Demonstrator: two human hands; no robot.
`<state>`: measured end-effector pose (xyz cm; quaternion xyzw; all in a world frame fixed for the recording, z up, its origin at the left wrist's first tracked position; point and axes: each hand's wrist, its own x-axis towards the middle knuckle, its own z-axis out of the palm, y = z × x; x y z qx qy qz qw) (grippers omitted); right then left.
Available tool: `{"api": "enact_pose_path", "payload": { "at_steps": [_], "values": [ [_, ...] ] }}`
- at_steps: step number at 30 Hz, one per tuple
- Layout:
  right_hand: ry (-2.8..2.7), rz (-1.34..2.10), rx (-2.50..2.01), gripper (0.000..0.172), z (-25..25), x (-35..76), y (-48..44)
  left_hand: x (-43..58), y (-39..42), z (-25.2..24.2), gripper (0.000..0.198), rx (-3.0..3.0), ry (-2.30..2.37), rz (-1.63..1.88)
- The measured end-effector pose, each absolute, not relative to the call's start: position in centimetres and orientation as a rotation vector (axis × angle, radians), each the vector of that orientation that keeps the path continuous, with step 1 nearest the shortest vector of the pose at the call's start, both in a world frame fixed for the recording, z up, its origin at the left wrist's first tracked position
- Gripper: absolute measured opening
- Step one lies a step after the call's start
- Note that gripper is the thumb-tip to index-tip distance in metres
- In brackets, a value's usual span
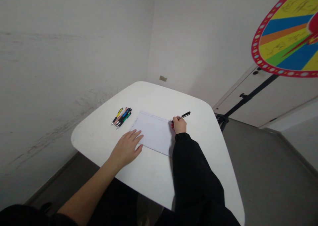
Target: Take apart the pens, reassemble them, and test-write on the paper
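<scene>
My right hand [179, 124] is closed around a black pen [186, 114], whose tip side points at the upper right part of a white sheet of paper [155, 133]. Faint lines of writing run along the paper's top edge, with short marks down its left side. Fingers spread, my left hand [128, 145] rests flat over the paper's lower left corner and the table beside it. To the left of the paper lies a small bunch of pens [122, 116] in yellow, pink, blue, green and black. The pen's very tip is too small to make out.
A white table [99, 136] with rounded corners stands against the wall [74, 54] at the left and back. At the upper right, a colourful prize wheel [285, 37] on a black stand [248, 97] leans into view beyond the table's right edge.
</scene>
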<state>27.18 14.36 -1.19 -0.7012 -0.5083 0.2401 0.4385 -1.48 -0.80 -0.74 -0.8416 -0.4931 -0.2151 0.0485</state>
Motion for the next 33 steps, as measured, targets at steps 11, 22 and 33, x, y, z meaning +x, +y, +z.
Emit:
{"api": "enact_pose_path", "payload": {
  "at_steps": [11,22,33],
  "values": [
    [-1.274,0.595,-1.77,0.026,-0.75,27.09,14.06,-1.47,-0.83,-0.71,0.041,-2.55,-1.496,-0.642],
    [-1.312,0.536,-1.766,0.023,-1.4,27.4,14.58,-1.39,-0.88,-0.54,0.04,-2.568,-1.504,-0.677],
    [-1.231,0.543,-1.786,0.025,-1.16,27.53,14.25,-1.44,-0.88,-0.65,0.04,-2.564,-1.498,-0.692]
  ]
}}
